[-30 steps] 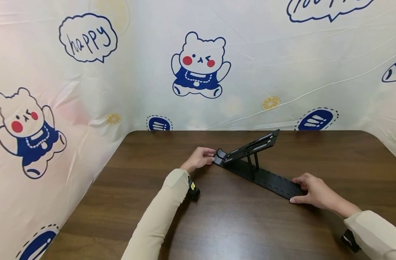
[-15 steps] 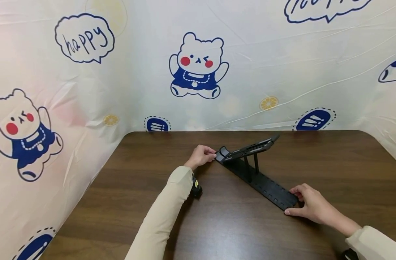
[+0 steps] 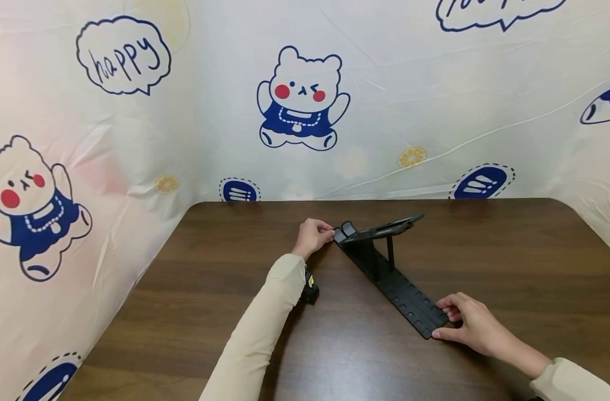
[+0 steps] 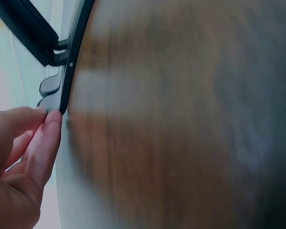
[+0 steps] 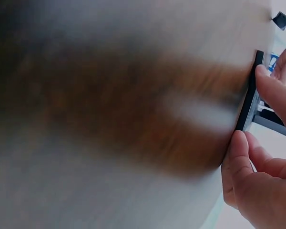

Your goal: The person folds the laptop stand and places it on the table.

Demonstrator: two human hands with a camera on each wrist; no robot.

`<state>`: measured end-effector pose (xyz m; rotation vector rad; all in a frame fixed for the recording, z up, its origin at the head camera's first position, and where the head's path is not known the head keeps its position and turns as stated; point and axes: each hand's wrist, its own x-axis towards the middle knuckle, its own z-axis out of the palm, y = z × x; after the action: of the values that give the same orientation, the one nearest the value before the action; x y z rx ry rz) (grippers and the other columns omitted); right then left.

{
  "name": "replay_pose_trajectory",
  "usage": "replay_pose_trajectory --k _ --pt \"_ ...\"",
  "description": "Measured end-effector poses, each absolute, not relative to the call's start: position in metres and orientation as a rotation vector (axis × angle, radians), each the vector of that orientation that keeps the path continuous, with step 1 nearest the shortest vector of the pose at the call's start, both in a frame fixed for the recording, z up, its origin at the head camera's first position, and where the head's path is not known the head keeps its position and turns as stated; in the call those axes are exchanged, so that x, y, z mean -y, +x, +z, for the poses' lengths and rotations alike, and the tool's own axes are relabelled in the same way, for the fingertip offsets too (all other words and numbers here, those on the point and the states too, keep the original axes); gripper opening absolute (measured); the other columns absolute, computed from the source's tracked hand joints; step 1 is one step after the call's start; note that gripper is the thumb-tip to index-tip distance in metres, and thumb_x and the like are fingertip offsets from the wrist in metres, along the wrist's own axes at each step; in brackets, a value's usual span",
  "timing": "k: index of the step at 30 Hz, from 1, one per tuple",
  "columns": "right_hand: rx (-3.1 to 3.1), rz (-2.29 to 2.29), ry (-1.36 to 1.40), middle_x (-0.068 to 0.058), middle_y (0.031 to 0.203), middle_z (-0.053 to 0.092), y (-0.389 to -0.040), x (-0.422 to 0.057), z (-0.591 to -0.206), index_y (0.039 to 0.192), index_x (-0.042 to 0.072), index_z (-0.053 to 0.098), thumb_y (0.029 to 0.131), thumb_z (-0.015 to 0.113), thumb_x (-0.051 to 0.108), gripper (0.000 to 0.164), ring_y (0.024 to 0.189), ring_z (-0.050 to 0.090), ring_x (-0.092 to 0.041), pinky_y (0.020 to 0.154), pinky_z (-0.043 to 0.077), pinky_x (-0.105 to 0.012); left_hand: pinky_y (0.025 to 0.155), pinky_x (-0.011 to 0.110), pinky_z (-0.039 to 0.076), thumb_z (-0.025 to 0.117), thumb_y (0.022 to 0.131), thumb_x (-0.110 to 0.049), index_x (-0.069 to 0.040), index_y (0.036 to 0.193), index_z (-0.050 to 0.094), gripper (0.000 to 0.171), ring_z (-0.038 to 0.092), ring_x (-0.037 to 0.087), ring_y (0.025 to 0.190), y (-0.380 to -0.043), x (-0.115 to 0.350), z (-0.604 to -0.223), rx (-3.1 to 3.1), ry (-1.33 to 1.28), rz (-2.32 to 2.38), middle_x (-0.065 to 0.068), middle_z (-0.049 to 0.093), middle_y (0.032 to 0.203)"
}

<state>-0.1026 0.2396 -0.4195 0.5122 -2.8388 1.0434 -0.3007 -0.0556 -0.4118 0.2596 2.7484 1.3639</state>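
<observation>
Folding stand (image 3: 375, 263), black, one piece. Location: right of the middle of the desk (image 3: 225, 278), slanting from near the back edge towards the right front; base appears to lie flat on the wood.

Parts: long base plate (image 3: 409, 301) with small slots along its sides; upper plate (image 3: 383, 229) raised at a tilt on upright struts (image 3: 390, 253); curved lips with grey pads (image 3: 339, 235) at the far end.

Handling, by judgement: light to moderate weight, stiff, metal or hard plastic; smooth, likely to slide readily on wood; not fragile, though the hinged joints may fold or nip a finger. Best hold: the two ends of the base plate, clear of struts and hinge.

Hands: left hand (image 3: 312, 238) pinches the padded far end between thumb and fingertips; right hand (image 3: 472, 327) grips the near end, thumb at one corner, fingers at the other, set apart across its width.

Surface: dark brown wood grain, rounded back corners, soft glare at the front.

Room: pale printed sheet (image 3: 210, 111) behind and at the sides, bearing cartoon bears (image 3: 301, 103), orange slices (image 3: 412, 157) and a "happy" bubble (image 3: 123, 55). Cream sleeves (image 3: 257, 328); black device (image 3: 310, 291) at the left wrist.
</observation>
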Motion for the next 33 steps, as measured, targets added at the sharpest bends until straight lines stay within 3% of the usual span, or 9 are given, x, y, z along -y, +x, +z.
replay_pose_trajectory --k 18,33 --pt "2.879 1.352 0.694 -0.007 0.083 0.06 -0.101 -0.226 -0.417 0.09 -0.005 0.06 0.069 0.075 0.013 0.032 0.069 0.055 -0.002 0.058 0.049 -0.021 0.057 0.022 0.049 0.062 0.083 -0.01 -0.002 0.09 0.069 0.013 0.062 0.012 0.064 -0.312 0.044 -0.411 -2.84 0.281 1.228 0.007 0.066 0.075" --pt "2.8 1.44 0.712 -0.001 0.074 0.064 -0.097 -0.209 -0.421 0.086 -0.003 0.062 0.066 0.077 0.014 0.029 0.063 0.057 0.0 0.055 0.049 -0.021 0.06 0.022 0.049 0.061 0.084 -0.012 -0.004 0.09 0.069 0.013 0.061 0.011 0.066 -0.313 0.036 -0.412 -2.829 0.274 1.257 0.005 0.066 0.076"
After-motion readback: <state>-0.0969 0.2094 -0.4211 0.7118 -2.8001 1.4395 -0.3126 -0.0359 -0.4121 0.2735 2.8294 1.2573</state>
